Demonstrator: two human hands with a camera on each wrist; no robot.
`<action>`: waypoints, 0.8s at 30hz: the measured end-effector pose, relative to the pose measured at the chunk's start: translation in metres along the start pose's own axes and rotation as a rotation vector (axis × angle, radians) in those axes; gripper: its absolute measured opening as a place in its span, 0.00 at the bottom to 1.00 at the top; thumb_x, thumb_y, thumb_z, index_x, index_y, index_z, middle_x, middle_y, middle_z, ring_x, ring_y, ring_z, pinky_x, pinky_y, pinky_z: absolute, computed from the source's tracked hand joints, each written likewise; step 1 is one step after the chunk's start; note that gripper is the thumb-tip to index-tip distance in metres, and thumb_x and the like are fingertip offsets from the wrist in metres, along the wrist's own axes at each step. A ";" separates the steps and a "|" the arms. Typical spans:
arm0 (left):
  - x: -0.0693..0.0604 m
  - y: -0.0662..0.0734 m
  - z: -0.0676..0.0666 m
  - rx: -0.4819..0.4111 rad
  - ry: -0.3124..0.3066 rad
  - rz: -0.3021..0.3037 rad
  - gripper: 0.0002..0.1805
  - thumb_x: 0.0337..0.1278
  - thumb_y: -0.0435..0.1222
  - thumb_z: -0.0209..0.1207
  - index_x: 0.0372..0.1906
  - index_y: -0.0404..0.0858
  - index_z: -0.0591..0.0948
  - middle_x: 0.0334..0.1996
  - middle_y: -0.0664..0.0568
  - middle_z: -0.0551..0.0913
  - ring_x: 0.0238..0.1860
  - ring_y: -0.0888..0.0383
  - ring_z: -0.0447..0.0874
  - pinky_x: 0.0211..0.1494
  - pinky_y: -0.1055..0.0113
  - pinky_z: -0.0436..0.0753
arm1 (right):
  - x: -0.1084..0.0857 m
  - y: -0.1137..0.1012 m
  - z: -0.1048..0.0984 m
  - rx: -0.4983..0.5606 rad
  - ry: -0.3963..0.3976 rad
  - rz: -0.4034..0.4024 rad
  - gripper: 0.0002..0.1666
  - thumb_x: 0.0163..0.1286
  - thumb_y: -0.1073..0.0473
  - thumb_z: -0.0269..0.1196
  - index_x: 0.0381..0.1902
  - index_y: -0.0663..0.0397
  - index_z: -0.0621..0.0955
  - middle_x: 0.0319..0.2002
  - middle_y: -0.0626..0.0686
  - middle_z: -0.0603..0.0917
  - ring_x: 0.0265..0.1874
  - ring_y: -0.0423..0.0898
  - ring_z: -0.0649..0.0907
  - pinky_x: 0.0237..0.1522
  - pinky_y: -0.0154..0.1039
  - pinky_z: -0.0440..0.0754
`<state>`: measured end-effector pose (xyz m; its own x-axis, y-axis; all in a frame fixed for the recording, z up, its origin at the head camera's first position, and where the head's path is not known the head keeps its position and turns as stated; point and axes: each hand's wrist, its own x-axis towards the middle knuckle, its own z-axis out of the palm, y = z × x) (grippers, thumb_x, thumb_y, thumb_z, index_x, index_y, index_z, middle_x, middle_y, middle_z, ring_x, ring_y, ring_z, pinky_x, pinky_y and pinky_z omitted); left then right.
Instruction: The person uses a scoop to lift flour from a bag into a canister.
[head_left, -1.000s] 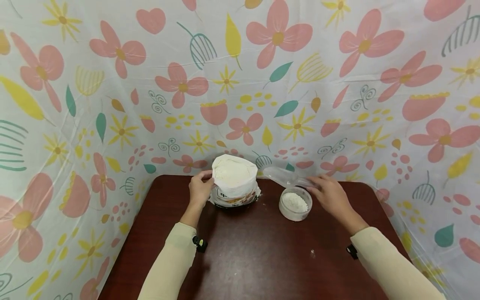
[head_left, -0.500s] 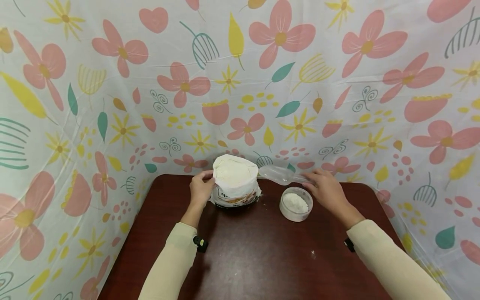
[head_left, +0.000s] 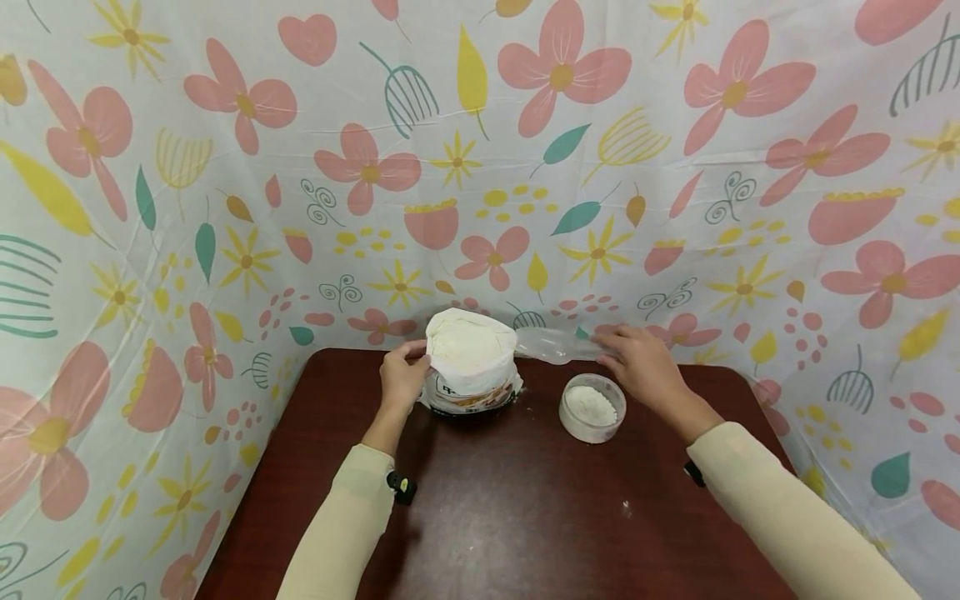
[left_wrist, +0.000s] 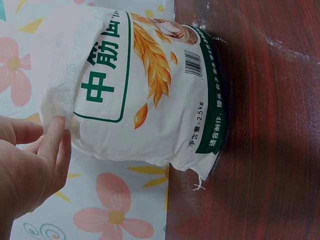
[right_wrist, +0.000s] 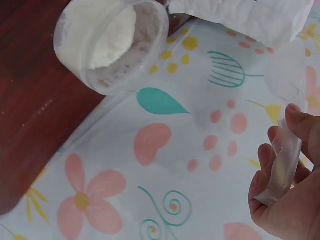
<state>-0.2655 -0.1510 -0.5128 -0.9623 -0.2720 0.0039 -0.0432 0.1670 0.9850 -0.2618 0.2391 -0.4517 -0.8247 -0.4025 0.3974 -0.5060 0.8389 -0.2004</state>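
Note:
A white flour bag with its top folded open stands at the back of the table, pale flour showing inside. My left hand pinches the bag's rim on its left side between thumb and fingers; the left wrist view shows the printed bag front beside that hand. My right hand grips the handle of a clear plastic scoop, whose bowl lies level at the bag's right edge. Below the scoop sits a round clear container partly filled with white flour.
The dark red wooden table has a few white specks of powder. A flower-patterned cloth hangs close behind and beside the table's edges.
My right hand has moved left and slightly up with the scoop, from above the container to the bag's right edge. The left hand stays on the bag's rim.

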 end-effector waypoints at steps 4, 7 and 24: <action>-0.001 0.000 -0.001 0.006 0.000 0.000 0.14 0.70 0.28 0.61 0.57 0.34 0.86 0.48 0.38 0.84 0.49 0.45 0.88 0.48 0.62 0.92 | 0.014 -0.006 -0.008 -0.032 -0.008 -0.041 0.18 0.67 0.61 0.72 0.55 0.53 0.88 0.45 0.58 0.87 0.43 0.60 0.84 0.40 0.57 0.86; -0.002 0.000 -0.001 0.006 -0.003 0.007 0.15 0.70 0.28 0.61 0.57 0.34 0.85 0.48 0.37 0.84 0.50 0.45 0.88 0.48 0.62 0.92 | 0.025 -0.012 -0.017 -0.064 -0.040 -0.060 0.19 0.66 0.62 0.73 0.55 0.53 0.88 0.44 0.57 0.87 0.41 0.58 0.83 0.35 0.54 0.86; -0.002 0.001 0.000 -0.008 -0.003 0.023 0.15 0.69 0.26 0.61 0.57 0.32 0.85 0.48 0.36 0.84 0.50 0.44 0.88 0.49 0.62 0.92 | 0.091 -0.051 -0.045 -0.340 -0.259 -0.183 0.17 0.65 0.59 0.74 0.52 0.43 0.90 0.43 0.52 0.85 0.40 0.57 0.81 0.34 0.50 0.84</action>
<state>-0.2641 -0.1507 -0.5120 -0.9638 -0.2655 0.0259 -0.0192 0.1658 0.9860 -0.2997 0.1762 -0.3656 -0.7876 -0.5969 0.1531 -0.5729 0.8008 0.1747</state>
